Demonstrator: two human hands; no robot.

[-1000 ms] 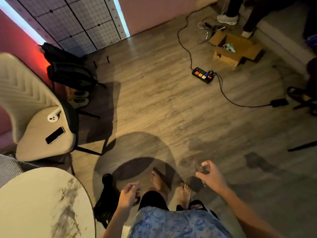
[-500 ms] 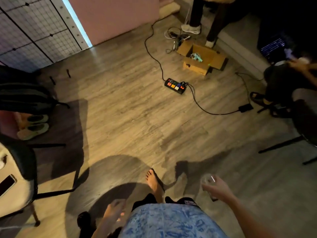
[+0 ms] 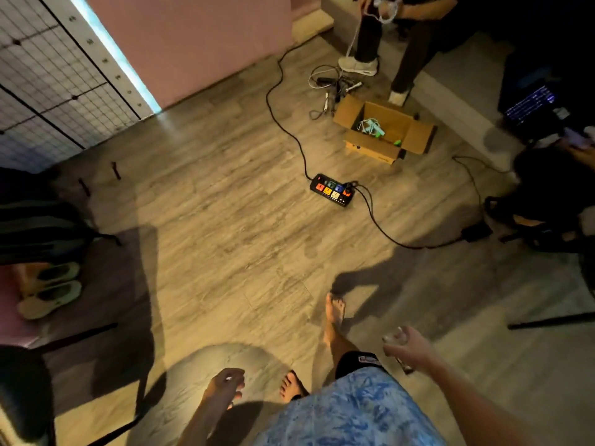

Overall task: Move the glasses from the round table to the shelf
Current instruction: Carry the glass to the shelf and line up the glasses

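Your right hand (image 3: 410, 347) is curled round a clear glass (image 3: 392, 335), held low at your right side above the wooden floor (image 3: 225, 236). The glass is blurred and partly hidden by your fingers. Your left hand (image 3: 225, 386) hangs loosely curled and holds nothing. Your bare feet (image 3: 335, 312) are on the boards just ahead. A pair of shoes (image 3: 48, 289) sits at the left. Farther off lies a black power strip (image 3: 333, 190), beyond it an open cardboard box (image 3: 383, 133), then a seated person's legs (image 3: 409, 56).
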